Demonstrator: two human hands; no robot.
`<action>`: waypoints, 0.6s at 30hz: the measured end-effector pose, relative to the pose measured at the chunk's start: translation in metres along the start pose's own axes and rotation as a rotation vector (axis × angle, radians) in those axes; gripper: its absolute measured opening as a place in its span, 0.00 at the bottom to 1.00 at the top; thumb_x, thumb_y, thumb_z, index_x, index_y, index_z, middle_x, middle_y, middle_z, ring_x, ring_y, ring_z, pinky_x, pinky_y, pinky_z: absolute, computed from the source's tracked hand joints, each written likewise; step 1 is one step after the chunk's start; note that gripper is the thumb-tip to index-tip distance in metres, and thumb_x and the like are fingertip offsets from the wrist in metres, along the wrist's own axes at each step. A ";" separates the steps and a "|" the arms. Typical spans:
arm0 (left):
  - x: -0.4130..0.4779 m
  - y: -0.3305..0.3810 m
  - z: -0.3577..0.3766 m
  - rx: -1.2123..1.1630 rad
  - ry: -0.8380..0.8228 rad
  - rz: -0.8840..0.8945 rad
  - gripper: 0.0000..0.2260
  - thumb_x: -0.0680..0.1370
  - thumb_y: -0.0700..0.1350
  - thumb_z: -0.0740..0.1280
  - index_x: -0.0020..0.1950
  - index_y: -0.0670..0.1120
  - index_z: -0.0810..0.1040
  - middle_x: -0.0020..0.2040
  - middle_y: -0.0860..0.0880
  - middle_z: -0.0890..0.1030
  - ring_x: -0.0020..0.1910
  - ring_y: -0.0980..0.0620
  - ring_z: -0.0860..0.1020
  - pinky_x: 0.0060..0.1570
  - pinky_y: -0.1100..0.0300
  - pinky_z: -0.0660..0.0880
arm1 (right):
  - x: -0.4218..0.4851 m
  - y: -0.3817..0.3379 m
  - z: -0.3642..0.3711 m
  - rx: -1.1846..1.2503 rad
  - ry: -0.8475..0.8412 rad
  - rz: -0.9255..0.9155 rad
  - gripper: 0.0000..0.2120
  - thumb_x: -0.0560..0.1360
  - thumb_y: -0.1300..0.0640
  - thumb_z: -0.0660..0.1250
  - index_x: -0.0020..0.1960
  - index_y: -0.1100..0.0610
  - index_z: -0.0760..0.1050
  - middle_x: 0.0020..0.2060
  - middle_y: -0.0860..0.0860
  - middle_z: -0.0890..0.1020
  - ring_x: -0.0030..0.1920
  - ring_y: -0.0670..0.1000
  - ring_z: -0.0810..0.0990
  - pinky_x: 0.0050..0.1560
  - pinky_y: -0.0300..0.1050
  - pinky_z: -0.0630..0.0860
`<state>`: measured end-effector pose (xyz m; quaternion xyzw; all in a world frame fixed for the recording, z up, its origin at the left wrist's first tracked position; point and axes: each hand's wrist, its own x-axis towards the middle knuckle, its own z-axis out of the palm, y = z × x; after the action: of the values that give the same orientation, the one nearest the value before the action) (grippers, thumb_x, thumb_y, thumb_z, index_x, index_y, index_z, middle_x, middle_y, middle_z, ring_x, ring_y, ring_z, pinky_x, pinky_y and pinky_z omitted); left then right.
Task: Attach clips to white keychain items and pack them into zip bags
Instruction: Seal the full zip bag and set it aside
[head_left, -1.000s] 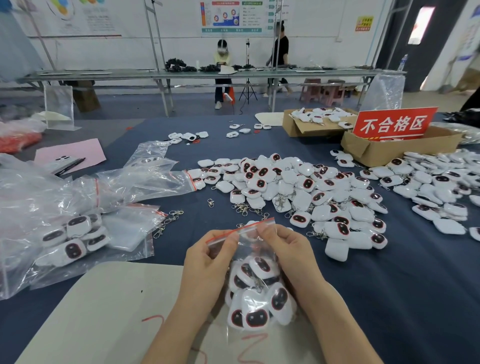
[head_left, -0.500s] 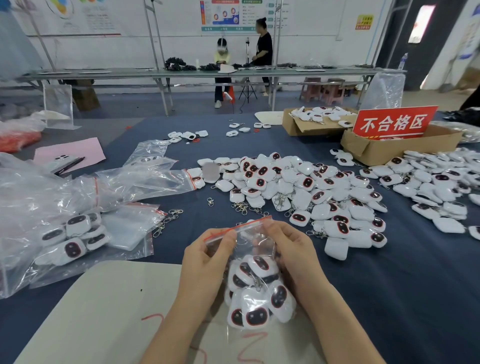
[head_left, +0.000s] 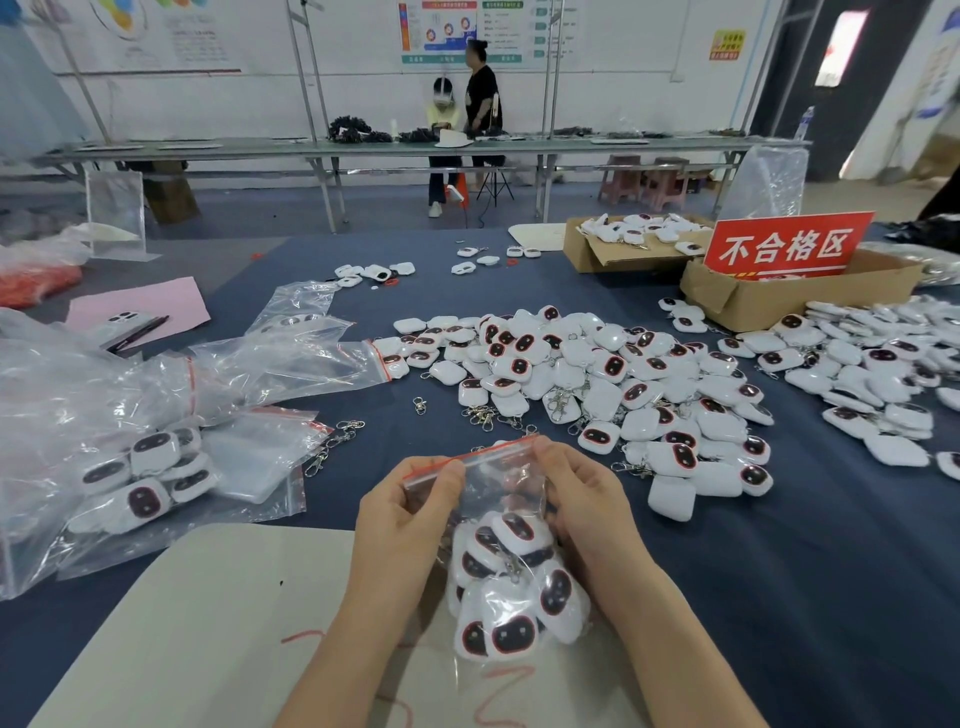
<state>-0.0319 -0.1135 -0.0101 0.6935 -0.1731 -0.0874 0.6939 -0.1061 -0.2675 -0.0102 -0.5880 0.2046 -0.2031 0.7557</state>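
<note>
While full of keychains (head_left: 514, 597), zip bag (head_left: 501, 480), seal in pinch grip of left hand (head_left: 410, 514), right hand (head_left: 587, 499).

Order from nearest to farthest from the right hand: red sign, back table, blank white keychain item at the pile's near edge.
1. Blank white keychain item, just right of the right hand.
2. Red sign, far right.
3. Back table, across the room.

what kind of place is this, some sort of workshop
Probably a factory packing line: heaps of identical white keychain items, clear zip bags waiting to be filled, and a red reject-area sign standing in a cardboard box.
</note>
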 end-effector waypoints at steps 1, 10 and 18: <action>0.000 0.000 -0.002 0.030 -0.002 0.019 0.03 0.78 0.48 0.72 0.46 0.56 0.83 0.42 0.54 0.86 0.40 0.58 0.83 0.38 0.69 0.76 | 0.000 0.000 0.000 -0.017 -0.019 -0.018 0.12 0.79 0.46 0.67 0.48 0.53 0.85 0.48 0.57 0.87 0.48 0.62 0.86 0.51 0.57 0.83; 0.010 0.030 0.016 1.043 -0.177 0.511 0.12 0.82 0.58 0.58 0.56 0.57 0.78 0.49 0.59 0.78 0.50 0.56 0.75 0.57 0.58 0.65 | -0.001 -0.001 0.001 -0.097 -0.067 -0.156 0.08 0.73 0.46 0.71 0.45 0.49 0.85 0.45 0.54 0.87 0.47 0.53 0.86 0.51 0.51 0.81; 0.014 0.041 0.028 0.840 -0.180 0.238 0.04 0.81 0.56 0.66 0.50 0.58 0.78 0.46 0.62 0.83 0.47 0.61 0.81 0.50 0.53 0.79 | 0.001 0.001 0.003 -0.109 -0.006 -0.193 0.05 0.73 0.48 0.72 0.40 0.48 0.83 0.44 0.52 0.87 0.48 0.53 0.86 0.50 0.51 0.81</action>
<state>-0.0343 -0.1432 0.0321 0.8800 -0.3322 0.0109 0.3394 -0.1034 -0.2660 -0.0109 -0.6459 0.1558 -0.2617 0.7001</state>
